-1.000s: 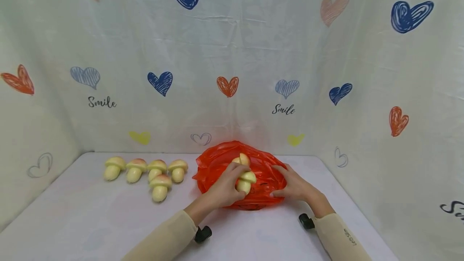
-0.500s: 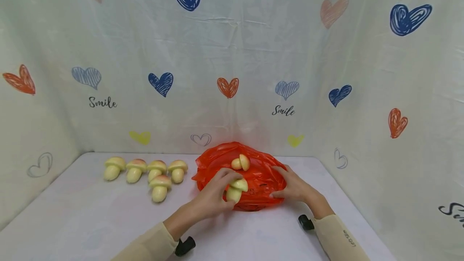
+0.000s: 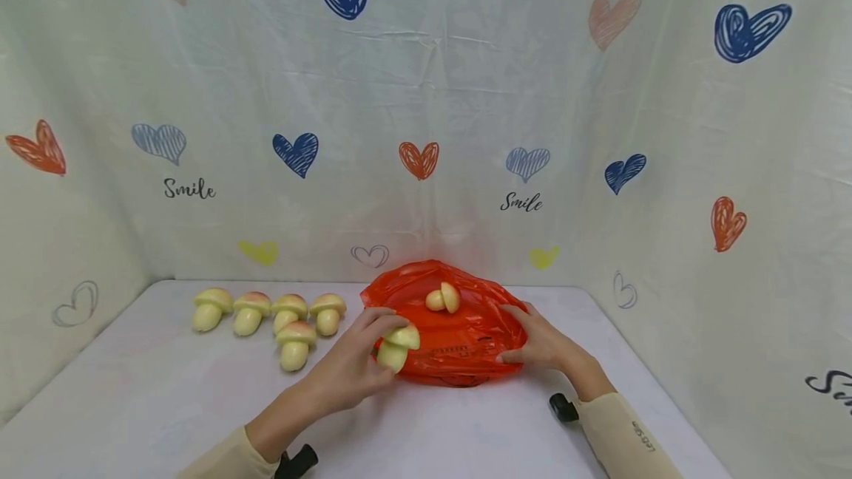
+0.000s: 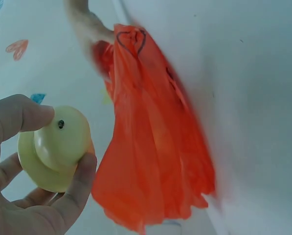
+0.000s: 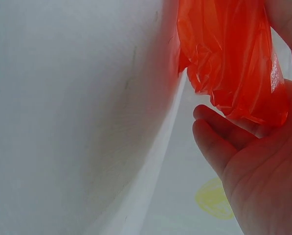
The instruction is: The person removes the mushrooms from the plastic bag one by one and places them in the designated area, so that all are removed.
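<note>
My left hand pinches a toy mushroom between thumb and fingers, just in front of the bag's left side. In the left wrist view, the mushroom has its pale stem end, with a small dark spot, toward the camera. A red plastic bag lies spread open on the table. Inside it, toward the back, another mushroom rests on its side. My right hand holds the bag's right edge; in the right wrist view some fingers extend past the plastic.
Several more mushrooms stand at the table's left: a back row and one mushroom in front. A white cloth printed with hearts hangs behind the white table. Each wrist carries a small black camera.
My left hand has drawn back from over the bag to the left and toward me, mushroom still in its grip. The mushroom inside the bag has come into full view. My right hand stays put.
</note>
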The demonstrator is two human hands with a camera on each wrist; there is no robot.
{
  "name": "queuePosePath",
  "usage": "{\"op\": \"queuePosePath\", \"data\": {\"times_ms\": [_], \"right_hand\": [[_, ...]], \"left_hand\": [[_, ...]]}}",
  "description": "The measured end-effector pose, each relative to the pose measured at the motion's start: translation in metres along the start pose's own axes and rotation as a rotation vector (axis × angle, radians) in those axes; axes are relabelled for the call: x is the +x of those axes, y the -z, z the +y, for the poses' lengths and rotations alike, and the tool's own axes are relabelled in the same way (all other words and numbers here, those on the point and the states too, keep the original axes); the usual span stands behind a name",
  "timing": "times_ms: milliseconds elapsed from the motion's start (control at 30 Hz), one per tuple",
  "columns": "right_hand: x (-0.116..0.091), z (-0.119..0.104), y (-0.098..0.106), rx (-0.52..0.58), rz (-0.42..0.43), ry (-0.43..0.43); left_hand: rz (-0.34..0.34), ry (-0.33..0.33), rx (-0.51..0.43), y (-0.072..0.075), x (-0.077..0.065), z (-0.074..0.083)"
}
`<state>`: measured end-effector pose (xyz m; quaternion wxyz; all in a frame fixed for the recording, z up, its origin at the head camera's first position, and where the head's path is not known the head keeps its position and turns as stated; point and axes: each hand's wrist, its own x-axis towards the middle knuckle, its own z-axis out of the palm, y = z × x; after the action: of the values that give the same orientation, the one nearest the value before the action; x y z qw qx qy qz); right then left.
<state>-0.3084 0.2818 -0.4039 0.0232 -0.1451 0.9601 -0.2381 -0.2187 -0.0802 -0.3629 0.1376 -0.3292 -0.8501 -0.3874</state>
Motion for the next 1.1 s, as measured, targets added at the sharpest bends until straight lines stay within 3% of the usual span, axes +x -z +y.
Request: {"op": "queuePosePath", "data": {"times_ms": [333, 500, 833, 1100], "right_hand": [[0.000, -0.001, -0.001, 0.003, -0.004, -0.027], [0.000, -0.001, 0.000, -0.004, -0.001, -0.012], [0.002, 0.001, -0.001, -0.014, 0.002, 0.029], [0.000, 0.003, 0.000, -0.002, -0.006, 0.020]], "left_hand": [[0.021, 0.053, -0.007, 0.034, -0.025, -0.010], [0.054, 0.017, 0.022, 0.050, -0.035, -0.018], [0.097, 0.030, 0.081, 0.071, -0.054, -0.034], [0.094, 0.001, 0.089, 0.089, -0.061, -0.045]]}}
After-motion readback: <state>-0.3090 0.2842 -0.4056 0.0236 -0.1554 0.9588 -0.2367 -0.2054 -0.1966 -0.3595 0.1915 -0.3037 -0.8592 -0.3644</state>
